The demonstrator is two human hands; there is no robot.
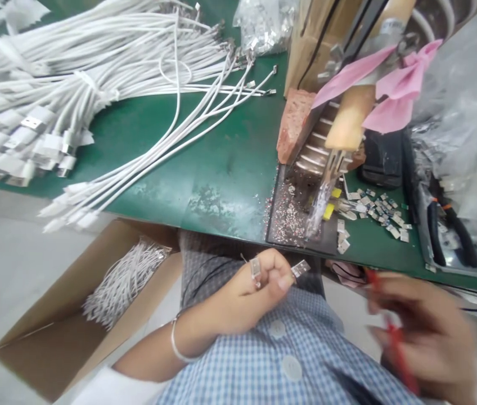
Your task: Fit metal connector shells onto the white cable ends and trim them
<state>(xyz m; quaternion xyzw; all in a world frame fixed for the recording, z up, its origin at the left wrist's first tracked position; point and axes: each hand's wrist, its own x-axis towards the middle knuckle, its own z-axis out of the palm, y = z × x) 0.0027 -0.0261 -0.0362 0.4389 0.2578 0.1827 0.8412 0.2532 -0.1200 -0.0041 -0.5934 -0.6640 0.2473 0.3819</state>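
Note:
My left hand (259, 295) is closed in front of the blue checked apron. Between thumb and forefinger it pinches a small metal USB connector (300, 269). A second small silver piece (255, 268) shows at the back of its fingers; whether that is a ring or another connector I cannot tell. At the lower right, my right hand (428, 332) is smeared by motion and closed around a red-handled tool (399, 351), whose working end is hidden. Just beyond the left hand, on the table edge, lies a dark pad (283, 225) strewn with metal bits.
Bundled white USB cables (90, 90) cover the back left, with several loose cables (154, 152) across the green table (221, 163). A soldering iron (346, 126) tied with pink ribbon stands over the pad. Loose connectors (384, 211) and black-handled pliers (449, 230) lie right; a cardboard box (27, 360) stands below.

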